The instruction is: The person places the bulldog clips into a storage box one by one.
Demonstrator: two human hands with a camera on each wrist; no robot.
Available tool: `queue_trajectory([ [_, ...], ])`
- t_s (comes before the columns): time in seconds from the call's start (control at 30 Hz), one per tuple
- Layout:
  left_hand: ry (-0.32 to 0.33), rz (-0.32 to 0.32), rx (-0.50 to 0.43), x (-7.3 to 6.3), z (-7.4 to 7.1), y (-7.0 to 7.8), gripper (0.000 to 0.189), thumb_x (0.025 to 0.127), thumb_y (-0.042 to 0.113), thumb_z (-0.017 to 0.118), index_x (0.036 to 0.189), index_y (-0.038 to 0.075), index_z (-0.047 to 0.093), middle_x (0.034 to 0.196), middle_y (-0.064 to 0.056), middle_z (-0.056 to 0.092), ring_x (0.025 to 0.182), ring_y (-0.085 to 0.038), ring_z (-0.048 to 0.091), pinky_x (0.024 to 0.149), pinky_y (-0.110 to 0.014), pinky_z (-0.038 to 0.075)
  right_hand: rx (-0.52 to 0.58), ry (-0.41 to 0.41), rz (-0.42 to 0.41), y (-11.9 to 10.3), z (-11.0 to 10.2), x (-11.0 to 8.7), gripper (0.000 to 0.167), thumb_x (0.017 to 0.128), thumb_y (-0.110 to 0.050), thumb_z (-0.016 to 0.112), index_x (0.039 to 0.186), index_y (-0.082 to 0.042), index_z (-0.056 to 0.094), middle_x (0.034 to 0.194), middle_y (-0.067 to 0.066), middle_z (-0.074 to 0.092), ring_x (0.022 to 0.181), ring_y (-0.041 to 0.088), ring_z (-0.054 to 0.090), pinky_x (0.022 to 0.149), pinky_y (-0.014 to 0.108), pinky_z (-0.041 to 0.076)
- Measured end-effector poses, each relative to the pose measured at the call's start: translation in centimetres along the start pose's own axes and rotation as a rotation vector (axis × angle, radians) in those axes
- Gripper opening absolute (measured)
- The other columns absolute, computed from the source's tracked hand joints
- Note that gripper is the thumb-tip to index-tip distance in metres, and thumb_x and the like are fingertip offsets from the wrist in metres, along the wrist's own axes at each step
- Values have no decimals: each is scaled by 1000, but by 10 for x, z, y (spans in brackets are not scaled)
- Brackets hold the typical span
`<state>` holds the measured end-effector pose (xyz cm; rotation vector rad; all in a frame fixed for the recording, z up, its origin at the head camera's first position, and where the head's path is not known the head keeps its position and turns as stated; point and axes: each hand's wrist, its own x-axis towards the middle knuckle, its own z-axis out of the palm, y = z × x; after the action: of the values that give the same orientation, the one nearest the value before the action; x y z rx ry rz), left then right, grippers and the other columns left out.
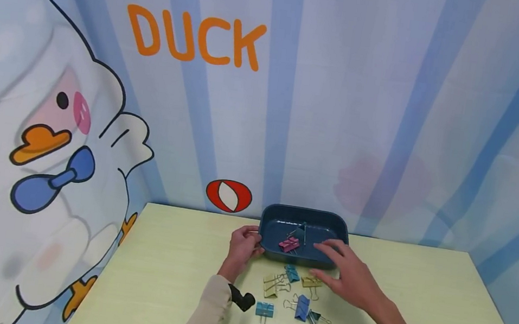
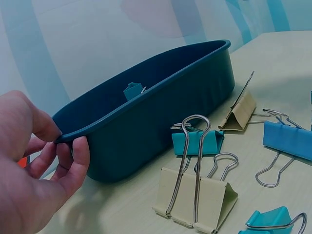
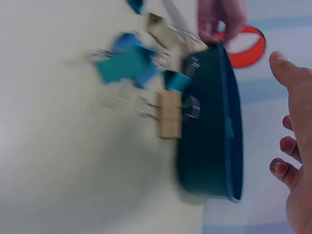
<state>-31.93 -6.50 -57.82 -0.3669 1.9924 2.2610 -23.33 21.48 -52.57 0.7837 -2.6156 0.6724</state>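
A dark blue bin [image 1: 276, 223] stands at the back of the table with a pink binder clip [image 1: 289, 244] and a dark teal binder clip [image 1: 298, 233] inside. My left hand [image 1: 242, 244] pinches the bin's left end, thumb on the rim and fingers beneath it. Over the bin's right front side hovers my right hand [image 1: 354, 278], fingers spread, holding nothing. In front of the bin lie a yellow clip [image 1: 312, 283], a turquoise clip [image 1: 292, 273] and a cream clip [image 2: 195, 197]. Nearer are a blue clip [image 1: 302, 308], a dark teal clip [image 1: 314, 318] and a light blue clip [image 1: 264, 309].
The pale table [image 1: 166, 275] meets a striped curtain [image 1: 320, 110] right behind the bin. Wire handles of several clips stick up or out close to the bin's front wall. The right wrist view is blurred.
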Motion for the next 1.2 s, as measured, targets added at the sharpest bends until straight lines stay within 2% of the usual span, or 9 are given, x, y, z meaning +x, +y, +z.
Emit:
queue_trajectory([
  [0.13,3,-2,6,0,0,1,35,101,2,56,134,-5,60,122,-28,64,73,-17,65,68,-27,60,18,-52,45,-12,14,-29,55,90,-42,80,137,-18,67,132,3,61,114,23,63,82,44,60],
  [0.3,-1,1,2,-1,0,4,35,101,2,56,134,-6,60,122,-28,64,72,-17,64,68,-27,60,23,-173,168,-22,33,-61,55,90,-50,77,136,-21,68,131,-1,61,116,21,62,87,46,59],
  [0.47,-3,8,1,-3,0,6,34,100,1,56,133,-6,60,121,-30,64,71,-16,64,68,-27,60,49,-272,304,-28,48,-82,58,89,-59,73,133,-22,69,130,0,61,115,23,61,89,50,59],
  [0.57,0,8,1,-2,0,5,34,100,1,56,132,-6,61,120,-30,65,70,-16,64,68,-27,60,39,-297,357,-30,56,-89,57,88,-59,74,132,-22,70,128,1,62,114,23,61,90,51,58],
  [0.7,-1,3,-2,-1,0,3,33,100,1,57,132,-6,61,119,-29,65,71,-16,64,68,-27,60,11,-267,361,-30,65,-96,49,90,-51,76,127,-19,71,122,-1,65,112,20,61,89,48,58],
  [0.9,-2,-5,-12,-1,0,2,33,100,1,57,132,-6,61,120,-29,65,75,-19,66,68,-27,60,-24,-159,337,-29,76,-101,34,91,-40,79,119,-21,72,111,-9,67,102,12,61,83,41,59],
  [1.2,3,7,-13,1,0,0,34,99,0,56,132,-6,61,119,-28,65,75,-20,66,66,-26,59,-26,-34,289,-28,80,-106,29,89,-30,81,114,-20,73,100,-12,68,86,4,53,68,31,54],
])
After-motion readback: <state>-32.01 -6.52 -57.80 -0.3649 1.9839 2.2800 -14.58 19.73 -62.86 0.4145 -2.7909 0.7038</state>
